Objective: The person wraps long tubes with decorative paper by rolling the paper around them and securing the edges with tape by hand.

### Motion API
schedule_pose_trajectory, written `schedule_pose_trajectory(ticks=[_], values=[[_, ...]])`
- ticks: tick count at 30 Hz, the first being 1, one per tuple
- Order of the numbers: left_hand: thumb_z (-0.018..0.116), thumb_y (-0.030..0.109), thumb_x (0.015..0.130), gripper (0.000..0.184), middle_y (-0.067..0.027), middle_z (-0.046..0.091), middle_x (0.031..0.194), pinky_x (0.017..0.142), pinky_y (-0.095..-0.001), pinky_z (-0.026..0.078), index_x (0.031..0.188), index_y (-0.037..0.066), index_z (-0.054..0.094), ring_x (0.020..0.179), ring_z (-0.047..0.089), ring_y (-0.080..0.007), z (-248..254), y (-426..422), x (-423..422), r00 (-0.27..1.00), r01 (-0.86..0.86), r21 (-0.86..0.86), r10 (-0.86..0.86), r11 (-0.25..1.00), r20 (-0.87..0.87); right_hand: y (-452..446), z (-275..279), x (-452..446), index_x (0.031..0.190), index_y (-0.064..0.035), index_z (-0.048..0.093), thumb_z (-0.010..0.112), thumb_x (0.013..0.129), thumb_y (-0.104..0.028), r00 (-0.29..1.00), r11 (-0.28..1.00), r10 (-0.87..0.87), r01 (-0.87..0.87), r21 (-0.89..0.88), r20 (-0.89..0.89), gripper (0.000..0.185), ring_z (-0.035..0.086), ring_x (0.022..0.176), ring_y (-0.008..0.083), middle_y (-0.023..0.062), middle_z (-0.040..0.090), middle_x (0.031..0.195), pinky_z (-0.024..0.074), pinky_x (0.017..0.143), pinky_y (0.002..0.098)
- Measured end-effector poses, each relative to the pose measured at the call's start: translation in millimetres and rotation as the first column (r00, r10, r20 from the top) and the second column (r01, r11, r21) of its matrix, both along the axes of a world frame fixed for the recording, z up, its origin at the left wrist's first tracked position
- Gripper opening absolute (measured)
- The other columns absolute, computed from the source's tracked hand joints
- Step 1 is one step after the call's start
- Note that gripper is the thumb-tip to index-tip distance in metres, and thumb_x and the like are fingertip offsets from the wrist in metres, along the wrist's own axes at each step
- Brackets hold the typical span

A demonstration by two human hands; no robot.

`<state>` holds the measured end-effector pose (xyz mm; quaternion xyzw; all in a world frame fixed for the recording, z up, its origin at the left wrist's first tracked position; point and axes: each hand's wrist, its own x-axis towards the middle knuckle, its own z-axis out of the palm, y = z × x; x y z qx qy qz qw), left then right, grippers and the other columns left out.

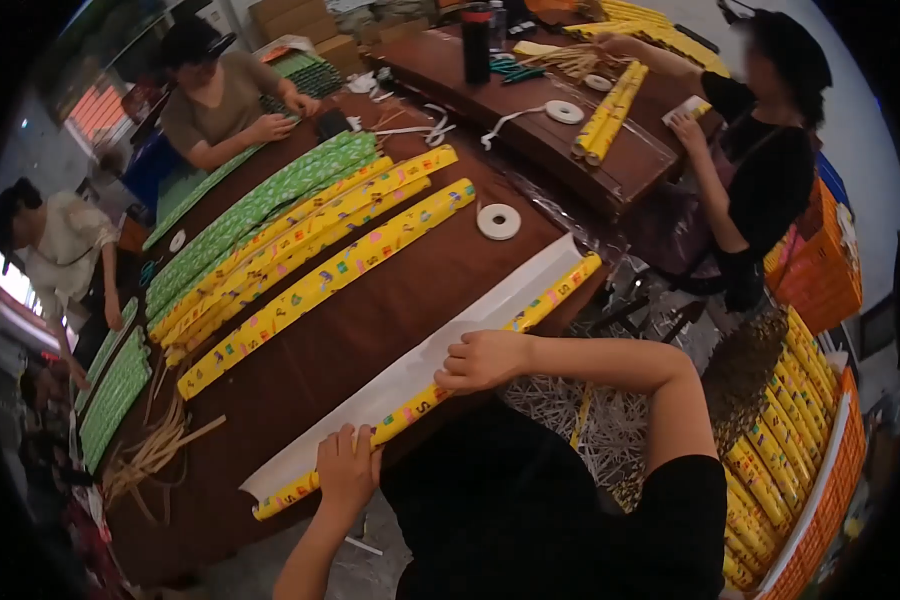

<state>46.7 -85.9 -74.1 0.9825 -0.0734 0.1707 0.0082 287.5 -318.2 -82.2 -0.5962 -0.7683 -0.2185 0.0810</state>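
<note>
A roll of yellow patterned wrapping paper (410, 413) lies along the near edge of the brown table. Its loose sheet is partly unrolled, with the white underside (365, 400) facing up. My left hand (346, 470) is closed over the roll near its lower left end. Further along, my right hand (482, 361) grips the same roll around its middle, fingers curled over the top. Beyond it on the table lies another yellow roll (320, 290), and past that several more yellow rolls (300, 245) sit beside green patterned rolls (260, 210).
A white tape roll (498, 222) lies on the brown table (370, 310). Tan strips (160, 450) are heaped at its left end. An orange crate (820, 500) of yellow rolls stands at my right, near shredded paper (595, 430). Several people work around the tables.
</note>
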Motion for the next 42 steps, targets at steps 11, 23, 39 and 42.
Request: schedule_pose_trajectory(ticks=[11, 23, 39, 42], values=[[0.069, 0.025, 0.082, 0.042, -0.0122, 0.054, 0.091, 0.078, -0.0392, 0.047, 0.114, -0.001, 0.060, 0.087, 0.054, -0.0288, -15, -1, 2, 0.996, 0.077, -0.134, -0.070, 0.988, 0.061, -7, 11, 6, 0.109, -0.0093, 0.060, 0.072, 0.077, -0.031, 0.999, 0.967, -0.029, 0.018, -0.254, -0.040, 0.041, 0.060, 0.082, 0.0208, 0.0029, 0.058, 0.084, 0.0503, 0.070, 0.0341], [0.068, 0.034, 0.086, 0.045, -0.0067, 0.057, 0.084, 0.073, -0.0323, 0.048, 0.115, 0.000, 0.061, 0.080, 0.056, -0.0224, -26, 19, 14, 0.978, 0.191, -0.093, -0.181, 0.977, 0.105, 4, 16, 0, 0.118, -0.0080, 0.057, 0.075, 0.077, -0.031, 0.989, 0.944, -0.128, 0.098, -0.314, -0.075, 0.051, 0.057, 0.086, 0.0264, 0.0079, 0.056, 0.092, 0.0466, 0.080, 0.0415], [0.068, 0.035, 0.085, 0.040, -0.0083, 0.057, 0.098, 0.083, -0.0353, 0.046, 0.110, 0.005, 0.061, 0.094, 0.054, -0.0248, -25, 14, 10, 0.996, 0.032, -0.232, -0.012, 0.972, 0.089, 17, 26, 9, 0.115, -0.0049, 0.060, 0.076, 0.075, -0.030, 0.974, 0.959, -0.117, 0.061, -0.278, -0.191, 0.050, 0.057, 0.082, 0.0296, 0.0095, 0.057, 0.088, 0.0478, 0.073, 0.0410], [0.068, 0.033, 0.085, 0.039, -0.0076, 0.057, 0.096, 0.082, -0.0353, 0.046, 0.109, 0.004, 0.061, 0.091, 0.054, -0.0243, -31, 17, 13, 0.995, 0.070, -0.211, -0.054, 0.975, 0.082, 11, 26, 33, 0.113, -0.0036, 0.060, 0.074, 0.078, -0.030, 0.891, 0.955, -0.282, 0.224, -0.197, -0.357, 0.045, 0.058, 0.086, 0.0329, 0.0130, 0.058, 0.090, 0.0482, 0.074, 0.0430]])
